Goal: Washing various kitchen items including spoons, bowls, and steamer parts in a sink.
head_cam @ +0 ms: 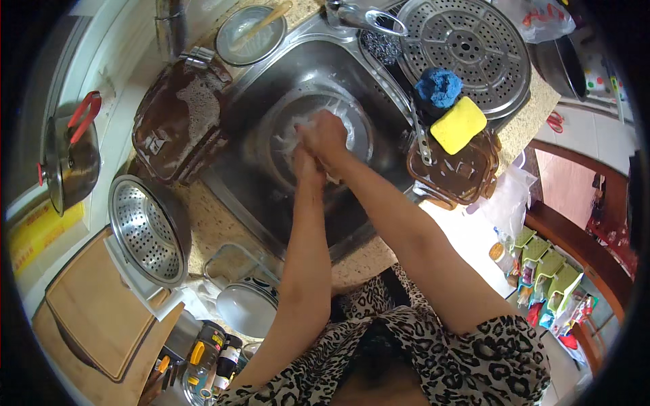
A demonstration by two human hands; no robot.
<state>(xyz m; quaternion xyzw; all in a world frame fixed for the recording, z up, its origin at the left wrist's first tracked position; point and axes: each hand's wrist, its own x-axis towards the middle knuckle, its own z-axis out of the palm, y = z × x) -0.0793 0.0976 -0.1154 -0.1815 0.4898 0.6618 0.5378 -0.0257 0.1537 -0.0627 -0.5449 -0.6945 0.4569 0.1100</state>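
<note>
Both of my hands are together low in the stainless steel sink point(244, 203). My right hand point(327, 134) is over my left hand point(307, 165), with the fingers bunched. Whitish foam or wet material shows beside the fingers, but whether either hand holds something is hidden. Beneath them lies a round metal or glass vessel or lid point(363, 127) with wet, shiny streaks. To the right of the sink, a yellow sponge point(458, 125) and a blue scrubbing cloth point(439, 87) rest against a perforated steamer plate point(464, 45).
Brown see-through dishes point(175, 122) with suds stand left of the sink; more brown dishes point(447, 170) are stacked on the right. The faucet point(363, 18) is at the back. A perforated steamer pot point(150, 231), white bowls point(249, 307) and a cutting board point(104, 304) stand at the left front.
</note>
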